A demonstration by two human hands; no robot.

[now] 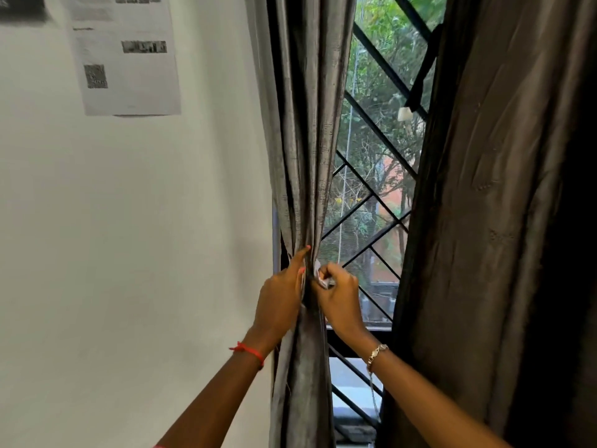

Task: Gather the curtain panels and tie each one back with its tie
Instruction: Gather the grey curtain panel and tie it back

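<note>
The left curtain panel, grey and shiny, hangs gathered into a narrow bunch beside the wall. My left hand presses against the bunch from the left, fingers wrapped round its waist. On the right side of the bunch, my right hand is closed on a small pale tie end. Most of the tie is hidden behind the fabric and my fingers. The right curtain panel, dark brown, hangs loose at the right.
Between the panels is a window with a black diagonal metal grille and trees outside. A printed paper sheet is stuck on the white wall at the left. A thin cord hangs by the window.
</note>
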